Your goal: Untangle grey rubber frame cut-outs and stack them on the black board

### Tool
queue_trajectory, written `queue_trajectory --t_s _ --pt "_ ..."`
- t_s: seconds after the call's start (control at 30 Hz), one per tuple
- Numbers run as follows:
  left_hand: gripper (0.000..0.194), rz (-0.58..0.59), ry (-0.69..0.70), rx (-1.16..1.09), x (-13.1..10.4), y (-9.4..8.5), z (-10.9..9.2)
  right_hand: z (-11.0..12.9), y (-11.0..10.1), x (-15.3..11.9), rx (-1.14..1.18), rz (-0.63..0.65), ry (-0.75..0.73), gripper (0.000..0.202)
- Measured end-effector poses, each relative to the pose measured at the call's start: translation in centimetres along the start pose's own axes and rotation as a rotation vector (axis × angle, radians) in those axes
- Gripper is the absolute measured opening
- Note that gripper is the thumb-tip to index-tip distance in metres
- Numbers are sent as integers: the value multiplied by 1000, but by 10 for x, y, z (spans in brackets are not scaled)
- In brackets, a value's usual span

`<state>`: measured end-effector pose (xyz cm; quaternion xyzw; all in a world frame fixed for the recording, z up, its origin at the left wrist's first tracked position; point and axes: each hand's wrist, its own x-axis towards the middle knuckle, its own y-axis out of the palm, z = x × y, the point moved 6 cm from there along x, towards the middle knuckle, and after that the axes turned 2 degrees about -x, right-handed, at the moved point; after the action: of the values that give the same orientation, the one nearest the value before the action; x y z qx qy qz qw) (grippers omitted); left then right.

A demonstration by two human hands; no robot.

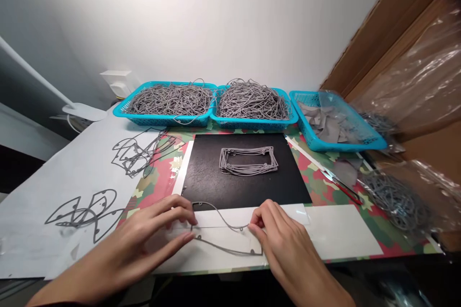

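Observation:
A thin grey rubber gasket (226, 250), a frame-shaped loop with small round tabs, spans the white strip between my hands. My left hand (154, 230) pinches its left end between thumb and fingers. At the right end, my right hand (281, 235) has its fingers curled, with thumb and forefinger closed on the gasket's side. The loop is bent, its upper edge sagging in a wave. Beyond it, a neat stack of like gaskets (248, 171) lies on a black mat (205, 172).
Two blue baskets (165, 121) (255, 124) heaped with gaskets stand at the wall. A third blue basket (345, 146) holds grey flat pieces. Scissors (342, 187) and bagged gaskets (399, 201) lie right; loose gaskets (86, 211) lie left. A lamp base (86, 111) stands far left.

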<state>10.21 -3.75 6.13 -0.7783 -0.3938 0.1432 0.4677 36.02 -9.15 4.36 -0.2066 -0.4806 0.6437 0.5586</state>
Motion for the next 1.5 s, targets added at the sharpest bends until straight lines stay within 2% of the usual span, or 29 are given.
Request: queue_trajectory --t_s 0.17,0.27,0.37,0.43,0.57,0.63,0.8,0.93,1.07,1.17,1.3,1.43,1.5 --pt "24 -147 -109 5 7 25 19 -13 0 -1 62 -141 77 19" --pt "25 -119 -131 -19 11 36 25 -19 -2 1 85 -134 77 18" --pt "14 -157 -160 41 9 38 31 -22 -10 3 103 -101 63 22" --pt "12 -169 -124 97 8 41 31 -24 -15 4 139 -78 73 24" --pt "25 -150 42 176 11 49 21 -31 -20 8 314 -47 165 23" --pt "26 -158 36 152 17 49 19 -37 -20 12 435 -48 225 25" --pt "28 -56 -171 -78 39 40 20 -62 -9 23 688 -6 393 33" --pt "20 41 -118 -138 50 34 6 -73 -15 26 613 -29 407 33" --pt "17 146 -97 -196 50 38 -2 -66 -27 25 571 1 355 30" --pt "22 133 -121 -216 47 38 -2 -64 -32 26 664 -20 325 29" --pt "28 119 -248 -288 51 40 10 -81 -25 30 724 -70 377 31" --pt "29 63 -197 -288 69 39 19 -101 -20 29 594 -179 451 36" --pt "27 44 -166 -291 77 40 22 -104 -19 28 489 -183 444 34"
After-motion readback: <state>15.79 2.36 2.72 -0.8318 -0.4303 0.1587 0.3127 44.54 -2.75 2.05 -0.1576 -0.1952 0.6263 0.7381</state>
